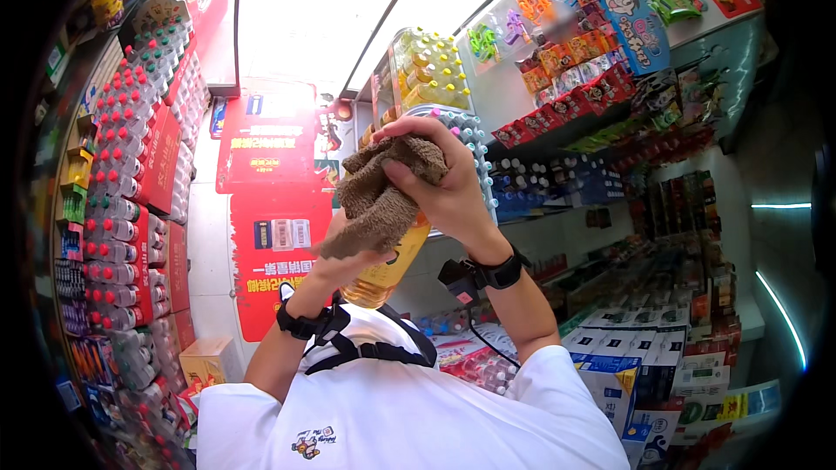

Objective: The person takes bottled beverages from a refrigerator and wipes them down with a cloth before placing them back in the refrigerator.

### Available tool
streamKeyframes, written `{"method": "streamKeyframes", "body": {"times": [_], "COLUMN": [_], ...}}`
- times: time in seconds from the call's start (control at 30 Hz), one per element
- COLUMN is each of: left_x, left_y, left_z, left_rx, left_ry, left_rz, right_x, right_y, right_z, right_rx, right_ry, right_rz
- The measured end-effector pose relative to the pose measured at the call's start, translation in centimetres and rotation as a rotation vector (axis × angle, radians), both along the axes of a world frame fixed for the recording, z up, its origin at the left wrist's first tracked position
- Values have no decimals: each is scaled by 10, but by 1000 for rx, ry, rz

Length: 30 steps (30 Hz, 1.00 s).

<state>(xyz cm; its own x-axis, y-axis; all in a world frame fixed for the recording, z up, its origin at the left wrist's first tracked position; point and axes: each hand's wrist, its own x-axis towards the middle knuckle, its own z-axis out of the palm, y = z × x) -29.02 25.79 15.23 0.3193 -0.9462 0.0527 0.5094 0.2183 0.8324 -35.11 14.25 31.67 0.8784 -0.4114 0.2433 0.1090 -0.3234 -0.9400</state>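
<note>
My right hand (pixel 448 178) is closed on a brown towelling cloth (pixel 374 213), its thumb pressed into the folds. The cloth is wrapped over the upper part of a clear bottle (pixel 376 283) of amber-yellow liquid, which is tilted in front of my chest. My left hand (pixel 341 265) grips the bottle from the left, below the cloth. Most of its fingers are hidden behind the bottle and cloth. The bottle's cap does not show.
Yellow-capped bottles (pixel 431 65) stand in a crate ahead, beside blue-capped bottles (pixel 475 144). Red-capped water bottles (pixel 113 209) line the left side. Hanging snack packets (pixel 566 61) fill a right-hand display. Red mats (pixel 270 139) cover part of the floor. Boxes (pixel 627 357) are stacked at right.
</note>
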Motion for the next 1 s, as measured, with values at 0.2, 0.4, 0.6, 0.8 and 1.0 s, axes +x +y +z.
{"method": "streamKeyframes", "body": {"times": [0.2, 0.4, 0.6, 0.8, 1.0], "left_x": [1, -3, -43, -111, -133], "left_y": [-33, -40, -35, 8, 21], "left_z": [16, 23, 31, 38, 23], "left_rx": [-131, -75, 67, 130, 278], "left_ry": [57, -91, -249, -241, -361], "left_rz": [8, 154, 451, 1014, 1289], "right_x": [-14, 13, 10, -20, -8], "right_y": [-57, -84, -82, 21, 48], "right_z": [-16, -14, 5, 46, 1], "right_rx": [284, 335, 401, -970, -1138], "right_ry": [-161, -99, -138, -291, -719], "right_rz": [306, 455, 462, 920, 1035]}}
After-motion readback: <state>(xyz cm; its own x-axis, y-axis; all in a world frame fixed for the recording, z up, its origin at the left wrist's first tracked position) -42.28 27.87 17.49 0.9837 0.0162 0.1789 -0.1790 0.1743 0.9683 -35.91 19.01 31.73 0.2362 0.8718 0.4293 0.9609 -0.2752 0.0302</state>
